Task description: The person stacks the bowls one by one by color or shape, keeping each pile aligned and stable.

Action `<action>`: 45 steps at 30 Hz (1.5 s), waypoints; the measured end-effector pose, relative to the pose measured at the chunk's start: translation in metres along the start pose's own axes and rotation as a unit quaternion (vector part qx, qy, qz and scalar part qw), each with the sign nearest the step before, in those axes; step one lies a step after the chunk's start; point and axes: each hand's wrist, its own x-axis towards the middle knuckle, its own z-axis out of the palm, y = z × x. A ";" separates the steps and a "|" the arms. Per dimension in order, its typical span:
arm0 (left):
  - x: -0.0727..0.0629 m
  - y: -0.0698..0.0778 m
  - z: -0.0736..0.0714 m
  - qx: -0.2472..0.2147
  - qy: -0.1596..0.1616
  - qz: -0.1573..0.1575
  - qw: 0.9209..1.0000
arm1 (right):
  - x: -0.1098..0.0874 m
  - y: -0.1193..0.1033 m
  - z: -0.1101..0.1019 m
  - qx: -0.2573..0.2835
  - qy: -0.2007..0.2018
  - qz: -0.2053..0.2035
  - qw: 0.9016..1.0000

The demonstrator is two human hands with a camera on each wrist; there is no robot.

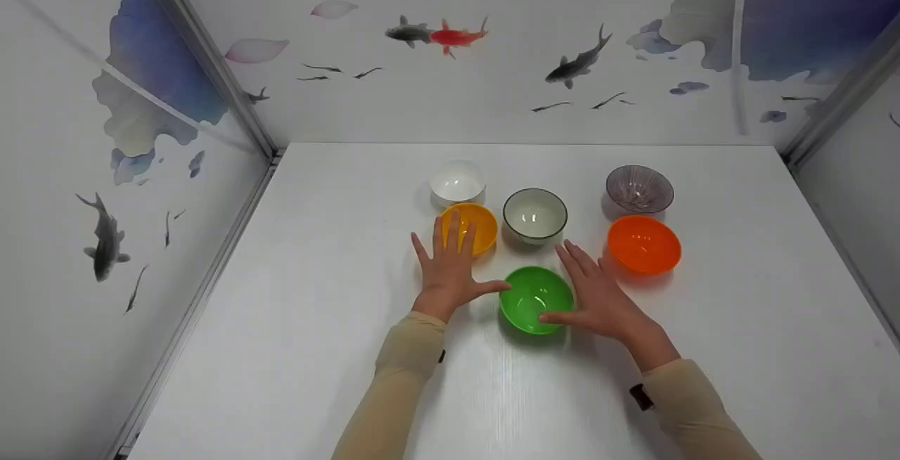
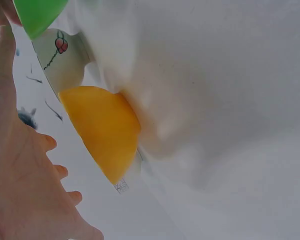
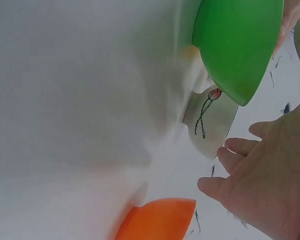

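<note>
A green bowl (image 1: 527,305) stands upright on the white table, between the two hands. My left hand (image 1: 447,273) is spread wide, its fingers over a yellow bowl (image 1: 484,231) and its thumb at the green bowl's left rim. On the other side my right hand (image 1: 603,302) has its fingers stretched forward and its thumb over the green bowl's opening. Neither hand grips anything; whether the left thumb touches the rim I cannot tell. Behind the green bowl is a pale bowl (image 1: 534,215) with a dark rim; the right wrist view shows a red-and-green motif on this pale bowl (image 3: 210,125).
At the back left a white bowl (image 1: 457,182) stands just behind the yellow one. To the right are an orange bowl (image 1: 644,245) and, behind it, a ribbed purplish glass bowl (image 1: 640,189). Walls printed with fish enclose the table (image 1: 316,256) at the back and sides.
</note>
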 end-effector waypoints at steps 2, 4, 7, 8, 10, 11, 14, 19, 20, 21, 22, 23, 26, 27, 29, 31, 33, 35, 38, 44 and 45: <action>0.000 0.000 0.001 -0.001 0.000 -0.001 1.000 | -0.001 0.000 0.002 0.017 -0.005 0.002 1.000; 0.001 -0.001 0.001 -0.001 -0.003 -0.002 1.000 | -0.002 0.000 0.004 0.035 -0.009 0.004 0.999; 0.002 -0.002 0.002 -0.002 -0.003 -0.002 1.000 | -0.003 0.001 0.006 0.057 -0.014 0.009 0.998; 0.002 -0.002 0.002 -0.002 -0.004 -0.002 1.000 | -0.004 0.001 0.006 0.061 -0.015 0.011 0.998; 0.001 -0.002 0.002 -0.006 -0.004 -0.002 1.000 | -0.004 0.002 0.008 0.069 -0.017 0.015 0.997; 0.002 -0.003 0.002 -0.007 -0.003 -0.002 1.000 | -0.004 0.002 0.008 0.073 -0.017 0.017 0.997; 0.002 -0.003 0.002 -0.009 -0.006 -0.005 1.000 | -0.004 0.003 0.010 0.078 -0.018 0.021 0.997; 0.003 -0.004 0.002 -0.005 -0.016 -0.010 1.000 | -0.005 0.004 0.012 0.082 -0.016 0.021 0.996; 0.003 -0.004 0.002 -0.004 -0.016 -0.011 1.000 | -0.005 0.004 0.012 0.083 -0.016 0.020 0.996; 0.003 -0.004 0.002 -0.004 -0.018 -0.012 1.000 | -0.006 0.005 0.013 0.083 -0.015 0.019 0.996; 0.003 -0.004 0.002 -0.005 -0.018 -0.012 1.000 | -0.007 0.005 0.013 0.085 -0.016 0.019 0.996; 0.002 -0.004 0.003 -0.006 -0.019 -0.012 1.000 | -0.007 0.005 0.013 0.085 -0.015 0.018 0.996; 0.002 -0.005 0.004 -0.012 -0.017 -0.011 1.000 | -0.009 0.004 0.014 0.095 -0.015 0.017 0.995; 0.001 -0.005 0.004 -0.012 -0.017 -0.010 1.000 | -0.010 0.004 0.014 0.100 -0.014 0.016 0.995; 0.000 -0.006 0.005 -0.014 -0.015 -0.010 1.000 | -0.010 0.004 0.015 0.106 -0.011 0.014 0.994; 0.000 -0.006 0.006 -0.014 -0.015 -0.010 1.000 | -0.011 0.005 0.015 0.111 -0.008 0.011 0.994; 0.000 -0.006 0.006 -0.014 -0.014 -0.011 1.000 | -0.011 0.005 0.015 0.110 -0.005 0.007 0.994; -0.001 -0.007 0.006 -0.016 -0.014 -0.012 1.000 | -0.012 0.005 0.016 0.112 -0.003 0.003 0.994; -0.001 -0.007 0.006 -0.015 -0.016 -0.014 1.000 | -0.012 0.005 0.016 0.120 -0.002 0.004 0.993; -0.001 -0.008 0.006 -0.023 -0.024 -0.017 0.999 | -0.013 0.005 0.017 0.131 -0.003 0.009 0.991; -0.001 -0.008 0.006 -0.022 -0.025 -0.017 0.999 | -0.013 0.006 0.017 0.132 -0.002 0.008 0.991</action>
